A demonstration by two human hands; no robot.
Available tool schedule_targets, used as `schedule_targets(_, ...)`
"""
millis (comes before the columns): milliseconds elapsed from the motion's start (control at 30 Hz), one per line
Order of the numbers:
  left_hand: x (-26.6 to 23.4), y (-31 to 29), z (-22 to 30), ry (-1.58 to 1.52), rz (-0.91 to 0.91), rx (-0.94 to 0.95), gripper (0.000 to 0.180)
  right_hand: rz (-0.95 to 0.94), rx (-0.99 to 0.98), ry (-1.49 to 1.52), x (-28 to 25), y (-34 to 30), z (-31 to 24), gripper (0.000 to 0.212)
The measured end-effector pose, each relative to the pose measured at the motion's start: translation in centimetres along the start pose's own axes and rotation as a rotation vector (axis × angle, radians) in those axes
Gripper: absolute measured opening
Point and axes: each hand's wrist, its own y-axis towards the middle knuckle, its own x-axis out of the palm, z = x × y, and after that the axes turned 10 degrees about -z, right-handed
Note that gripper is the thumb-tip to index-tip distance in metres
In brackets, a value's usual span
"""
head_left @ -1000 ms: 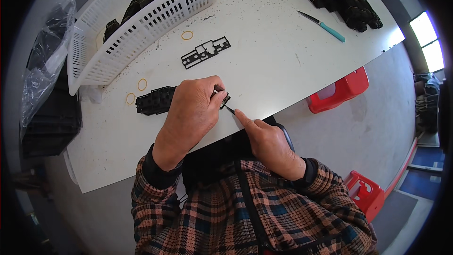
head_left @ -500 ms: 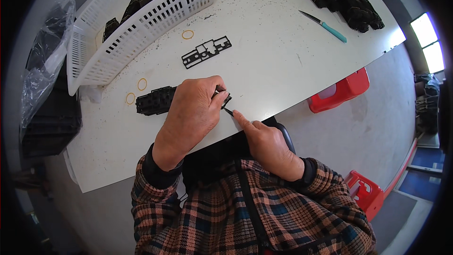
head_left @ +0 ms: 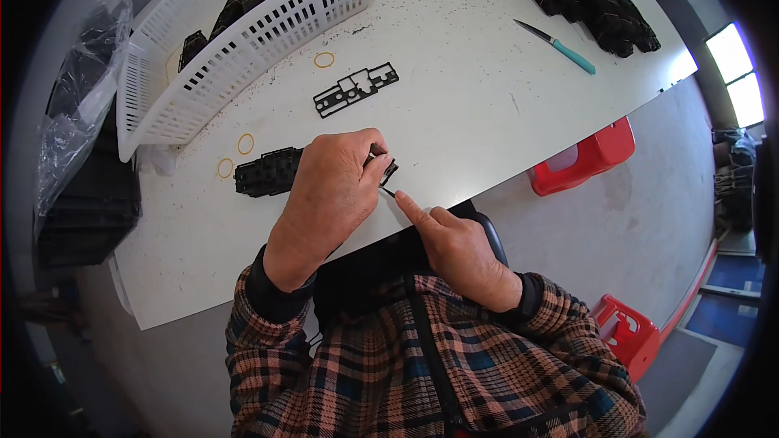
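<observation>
My left hand (head_left: 329, 186) is closed, thumb and fingers pinching a small black plastic frame (head_left: 392, 170) whose end sticks out to the right. Much of that piece is hidden under the hand. In my closed right hand (head_left: 462, 251) is a thin dark pointed tool (head_left: 389, 192), with the index finger stretched along it. Its tip meets or nearly meets the frame's edge; the handle is hidden in the palm. Left of my left hand lies a stack of black plastic frames (head_left: 268, 172). Beyond it a single flat black frame (head_left: 357, 89) rests on the white table (head_left: 454, 113).
Yellow rubber bands (head_left: 246, 143) lie left and beyond. A white slotted basket (head_left: 243, 53) with black parts stands far left. A teal-handled knife (head_left: 568, 55) lies far right, near bundled black parts (head_left: 584, 0). Red stools (head_left: 588, 158) stand past the table's right edge.
My right hand and the thin tool have shifted slightly to the left. My left hand stays almost in place, still pinching the black frame.
</observation>
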Motion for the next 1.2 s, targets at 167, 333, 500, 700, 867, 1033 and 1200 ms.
schedule_targets(167,0.2,0.0,-0.1,0.036,0.014,0.048,0.009,-0.033,0.056,-0.089,0.9,-0.3,0.4,0.061)
schedule_targets(333,0.2,-0.2,0.1,0.011,0.004,0.033,0.009,-0.015,0.034,0.011,0.0,0.1,0.6,0.06)
schedule_targets(500,0.0,-0.2,0.2,0.015,-0.017,-0.008,0.009,-0.01,0.02,0.061,-0.6,0.1,-0.1,0.061)
schedule_targets(700,0.3,-0.2,-0.2,0.036,0.03,0.059,0.008,-0.03,0.007,0.031,-0.6,0.3,-0.2,0.062)
schedule_targets(867,0.1,0.1,-0.1,0.064,0.021,0.08,0.009,-0.04,0.032,-0.004,0.1,0.3,0.6,0.062)
schedule_targets(1033,0.0,-0.3,0.0,0.019,-0.002,0.003,0.009,-0.024,0.021,0.054,-1.0,0.4,0.3,0.061)
schedule_targets(1200,0.0,-0.3,0.0,0.026,0.015,0.041,0.009,-0.069,0.026,0.014,-0.7,0.6,0.1,0.061)
